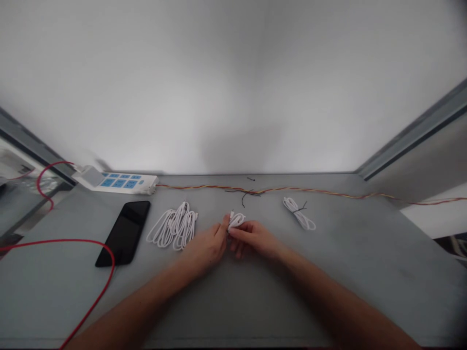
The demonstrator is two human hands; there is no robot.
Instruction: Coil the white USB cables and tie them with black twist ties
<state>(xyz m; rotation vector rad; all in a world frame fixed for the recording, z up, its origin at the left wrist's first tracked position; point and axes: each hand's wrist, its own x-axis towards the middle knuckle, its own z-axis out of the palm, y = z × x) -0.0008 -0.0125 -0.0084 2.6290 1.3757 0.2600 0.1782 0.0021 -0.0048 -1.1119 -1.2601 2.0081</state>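
Observation:
Between both hands, at the middle of the table, is a coiled white cable [237, 220] with a small plug sticking up at its left end. My left hand [209, 245] pinches the coil from the left. From the right, my right hand [255, 237] grips it between thumb and fingers. To the left lies a pile of several white cables [175, 226] in loose loops. A white cable bundle [299, 214] with a black twist tie [300, 209] around it rests on the right. Several loose black twist ties [243, 198] lie behind my hands.
A black phone [124, 233] lies on the grey table [365, 272] at left. Behind it is a white power strip [148, 184] with a charger [88, 176] in it. A red cable [73, 240] crosses the left side. Twisted red-yellow wires [314, 191] run along the back.

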